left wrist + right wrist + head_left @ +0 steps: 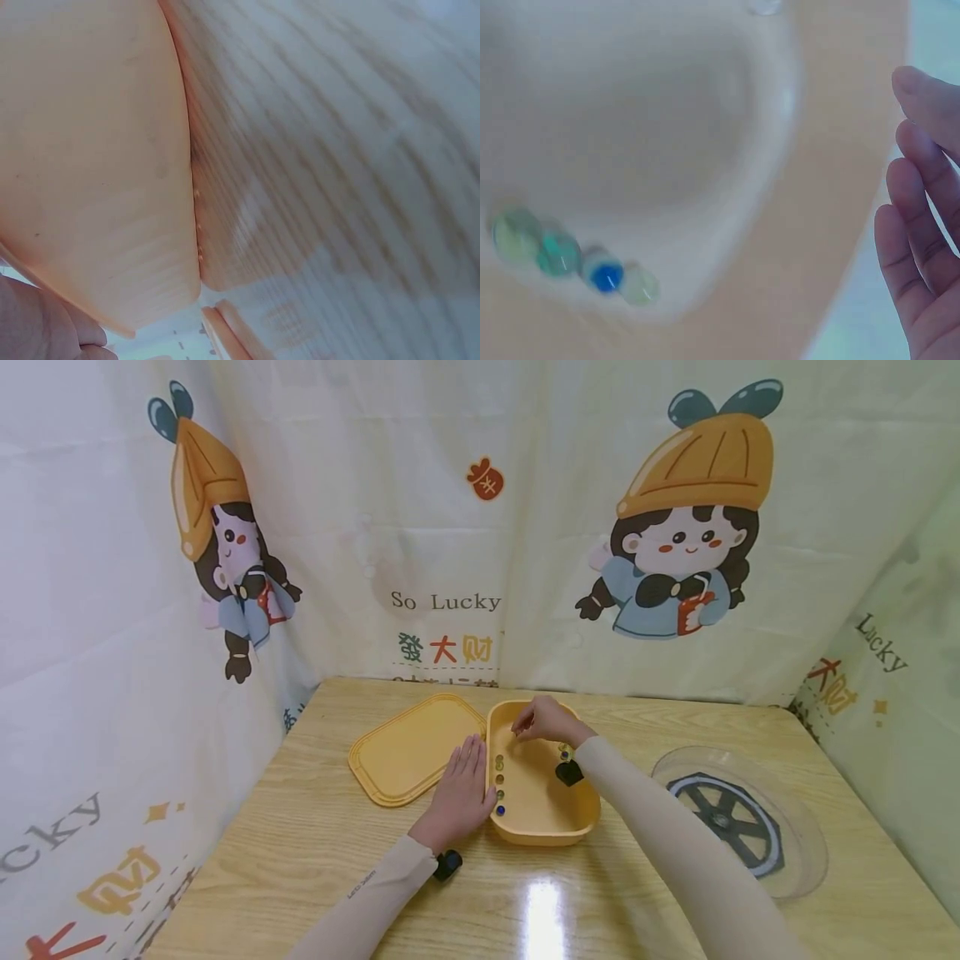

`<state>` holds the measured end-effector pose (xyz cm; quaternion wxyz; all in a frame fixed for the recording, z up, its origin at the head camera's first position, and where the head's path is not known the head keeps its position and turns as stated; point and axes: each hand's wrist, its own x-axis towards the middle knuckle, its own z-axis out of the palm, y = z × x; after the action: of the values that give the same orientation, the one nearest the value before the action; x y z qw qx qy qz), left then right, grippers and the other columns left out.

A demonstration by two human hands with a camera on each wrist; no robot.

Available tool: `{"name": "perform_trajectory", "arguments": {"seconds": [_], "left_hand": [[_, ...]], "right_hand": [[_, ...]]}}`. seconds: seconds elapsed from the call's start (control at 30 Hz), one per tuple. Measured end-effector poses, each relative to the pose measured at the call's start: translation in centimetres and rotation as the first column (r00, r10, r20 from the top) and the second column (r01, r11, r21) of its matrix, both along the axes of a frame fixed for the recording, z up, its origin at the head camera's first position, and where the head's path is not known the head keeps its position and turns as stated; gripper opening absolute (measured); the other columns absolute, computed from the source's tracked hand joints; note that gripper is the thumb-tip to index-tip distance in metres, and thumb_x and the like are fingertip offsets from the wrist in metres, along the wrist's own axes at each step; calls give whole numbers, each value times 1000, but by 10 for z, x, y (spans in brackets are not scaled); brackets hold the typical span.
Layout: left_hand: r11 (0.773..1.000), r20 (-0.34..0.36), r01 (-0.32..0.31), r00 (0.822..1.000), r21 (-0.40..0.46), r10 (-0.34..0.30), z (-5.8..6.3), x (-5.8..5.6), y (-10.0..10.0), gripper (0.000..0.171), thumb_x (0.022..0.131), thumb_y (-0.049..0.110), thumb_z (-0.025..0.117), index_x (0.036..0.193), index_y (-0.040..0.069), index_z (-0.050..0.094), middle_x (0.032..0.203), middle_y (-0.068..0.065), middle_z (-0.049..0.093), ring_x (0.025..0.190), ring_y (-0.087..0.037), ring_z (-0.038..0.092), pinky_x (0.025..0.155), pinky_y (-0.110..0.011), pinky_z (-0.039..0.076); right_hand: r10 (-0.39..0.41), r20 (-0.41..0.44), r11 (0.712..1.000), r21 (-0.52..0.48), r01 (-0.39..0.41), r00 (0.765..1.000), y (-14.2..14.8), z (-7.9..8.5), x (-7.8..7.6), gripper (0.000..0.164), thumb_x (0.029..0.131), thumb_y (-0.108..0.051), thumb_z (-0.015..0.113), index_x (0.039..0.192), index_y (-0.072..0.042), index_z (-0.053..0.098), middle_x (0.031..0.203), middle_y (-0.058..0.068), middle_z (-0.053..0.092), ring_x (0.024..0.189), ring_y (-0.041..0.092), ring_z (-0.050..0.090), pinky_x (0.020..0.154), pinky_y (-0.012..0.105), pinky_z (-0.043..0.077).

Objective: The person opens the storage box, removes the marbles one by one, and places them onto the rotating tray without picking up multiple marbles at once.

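A yellow plastic tub point(536, 841) stands on the table. Several glass marbles point(500, 794) lie in a row along its left inner wall; one with blue in it point(606, 277) shows up close in the right wrist view. My left hand point(459, 793) rests with straight fingers along the tub's left rim, and part of it point(45, 322) shows at that rim in the left wrist view. Over the back of the tub, my right hand point(546, 721) points its fingers down and inward. Nothing shows between its loosely bent fingers point(911, 232) in the right wrist view.
A flat yellow lid point(416, 747) lies left of the tub. To the right stands a round clear plastic dish point(806, 852) with a dark spoked wheel shape point(723, 821) in it. Black wrist cameras point(447, 865) hang below both wrists. A printed curtain point(540, 568) borders the table.
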<state>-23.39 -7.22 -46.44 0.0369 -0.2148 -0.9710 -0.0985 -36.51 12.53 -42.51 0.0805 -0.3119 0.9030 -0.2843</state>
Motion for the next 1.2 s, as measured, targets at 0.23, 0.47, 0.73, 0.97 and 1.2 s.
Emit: {"name": "perform_trajectory", "arguments": {"seconds": [0.23, 0.47, 0.73, 0.97, 1.2], "left_hand": [[1000, -42, 3, 999, -3, -3, -16, -8, -1, 68, 99, 35, 35, 148, -5, 12, 157, -20, 7, 147, -30, 5, 120, -44, 8], [1000, -2, 0, 1000, 20, 0, -3, 0, 0, 67, 98, 31, 39, 148, -6, 14, 157, -21, 10, 147, -31, 6, 119, -46, 12], [1000, -4, 5, 1000, 27, -5, -3, -1, 0, 67, 98, 30, 39, 148, -7, 14, 157, -19, 7, 147, -31, 6, 119, -45, 12], [1000, 2, 8, 1000, 27, -8, 0, -1, 0, 67, 98, 31, 39, 148, -7, 15, 157, -20, 8, 147, -32, 7, 119, -46, 13], [998, -15, 21, 1000, 62, -20, 2, 2, 0, 66, 98, 30, 39, 147, -8, 16, 157, -22, 9, 146, -35, 10, 119, -47, 12]], "right_hand": [[28, -85, 1000, -2, -28, 996, 20, 38, 20, 13, 77, -12, 76, 89, -6, 76, 85, 4, 72, 74, 12, 63, 71, 27, 54], [32, -146, 999, 29, -28, 989, 44, 70, 44, 13, 76, -11, 76, 89, -8, 77, 87, 4, 72, 76, 14, 63, 74, 36, 56], [34, -202, 998, 63, -21, 979, 79, 87, 66, 13, 75, -9, 77, 87, -11, 77, 84, -1, 70, 76, 14, 63, 70, 26, 55], [3, -229, 995, 99, 21, 974, 112, 91, 83, 11, 75, -9, 77, 86, -12, 77, 83, -2, 70, 76, 13, 63, 68, 25, 54], [-65, -248, 986, 132, 101, 967, 148, 89, 99, 11, 74, -8, 77, 84, -13, 76, 82, -4, 70, 75, 13, 63, 65, 23, 53]]}}
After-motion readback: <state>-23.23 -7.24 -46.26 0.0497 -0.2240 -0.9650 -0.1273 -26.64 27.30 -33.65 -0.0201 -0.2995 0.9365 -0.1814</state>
